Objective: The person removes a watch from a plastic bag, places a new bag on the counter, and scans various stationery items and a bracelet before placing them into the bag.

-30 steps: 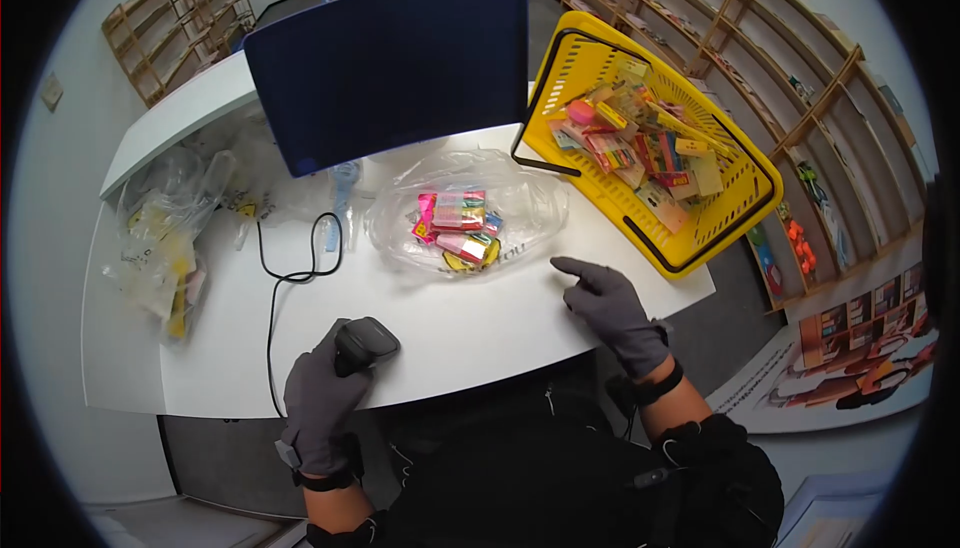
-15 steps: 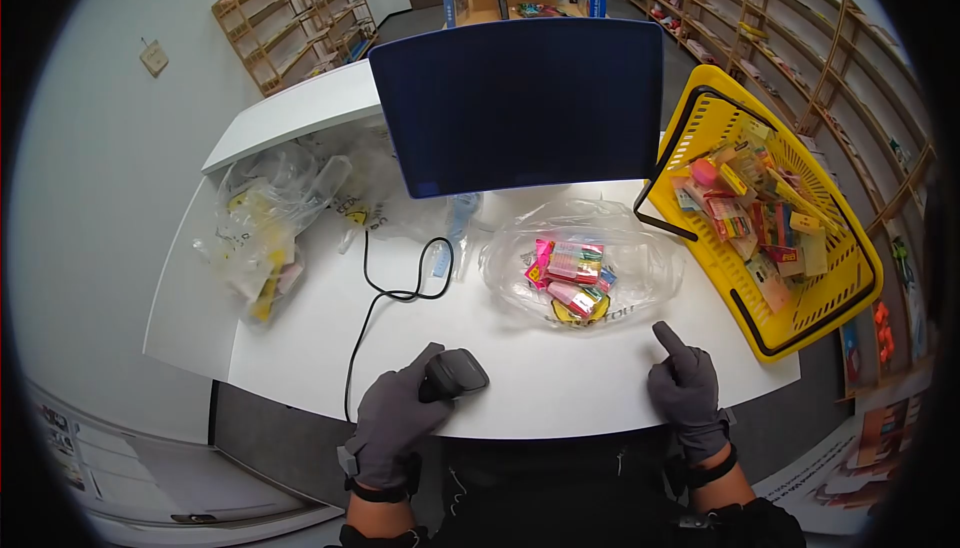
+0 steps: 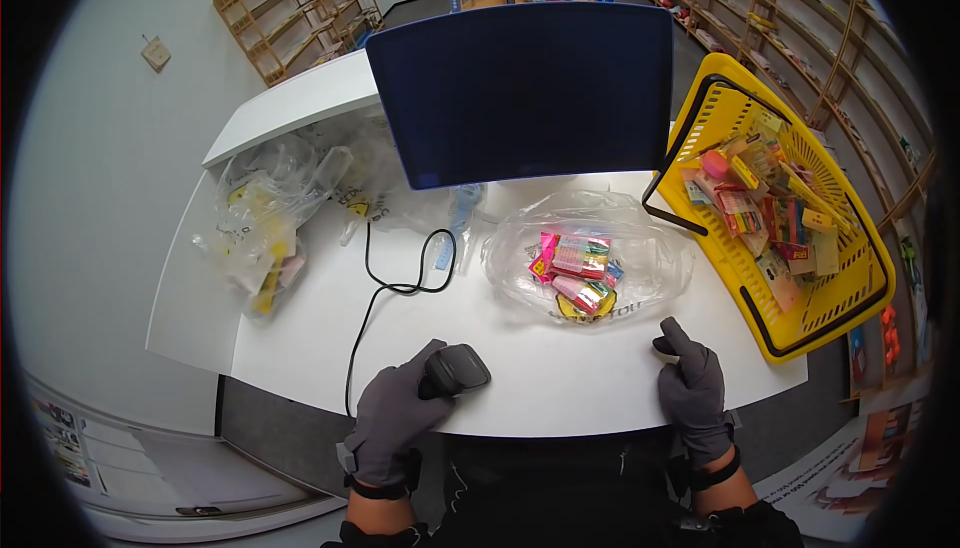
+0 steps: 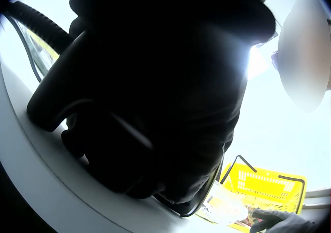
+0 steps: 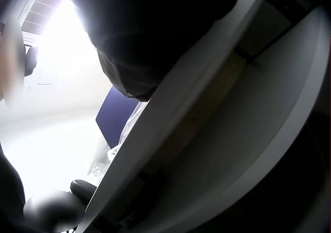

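My gloved left hand [image 3: 397,413] grips a black handheld barcode scanner [image 3: 458,370] over the front of the white counter [image 3: 570,388]. In the left wrist view the dark scanner and hand fill most of the picture. Near the counter's right front, my gloved right hand [image 3: 692,388] holds nothing, its fingers loosely bent. Ahead of it lies a clear plastic bag [image 3: 515,273], spread flat. Several small colourful packs [image 3: 580,256] lie in the middle of the bag, over its yellow print.
A yellow basket [image 3: 850,293] full of packaged goods stands at the right. Behind the bag rises a dark monitor [image 3: 525,93]. More plastic bags [image 3: 265,218] are heaped at the left, and a black cable [image 3: 400,290] loops across the counter.
The head view has swung left, so the counter sits further right in the picture. My right hand has drawn back from beside the bag towards the front edge. The left hand keeps the scanner.
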Demonstrator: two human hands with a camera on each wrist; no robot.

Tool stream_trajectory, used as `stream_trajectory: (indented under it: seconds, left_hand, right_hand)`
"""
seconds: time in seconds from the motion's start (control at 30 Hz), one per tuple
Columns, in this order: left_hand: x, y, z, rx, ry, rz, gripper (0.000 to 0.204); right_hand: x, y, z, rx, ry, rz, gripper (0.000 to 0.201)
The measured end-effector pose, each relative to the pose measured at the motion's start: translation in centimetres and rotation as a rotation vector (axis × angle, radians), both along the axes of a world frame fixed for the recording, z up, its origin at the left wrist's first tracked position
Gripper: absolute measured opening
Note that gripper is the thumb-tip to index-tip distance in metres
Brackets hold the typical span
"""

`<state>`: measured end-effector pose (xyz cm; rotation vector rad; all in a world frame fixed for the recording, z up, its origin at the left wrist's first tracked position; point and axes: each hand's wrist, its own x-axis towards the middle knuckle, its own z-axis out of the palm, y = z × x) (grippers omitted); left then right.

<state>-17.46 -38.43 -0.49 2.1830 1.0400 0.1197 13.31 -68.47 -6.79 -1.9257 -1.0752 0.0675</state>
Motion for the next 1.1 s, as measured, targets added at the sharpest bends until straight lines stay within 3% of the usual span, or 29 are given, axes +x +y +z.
stream_trajectory:
  seconds: [0.83,1.1]
  left_hand:
    - [0.0,-0.1,-0.1,0.007,0.012,0.018,0.080]
    - [0.3,-0.3,0.7,0.014,0.008,-0.005,0.077]
  right_hand:
    - [0.3,0.0,-0.5,0.125,0.064,-0.009,0.074]
    - [0.3,0.1,0.1,0.045,-0.007,-0.027,0.071]
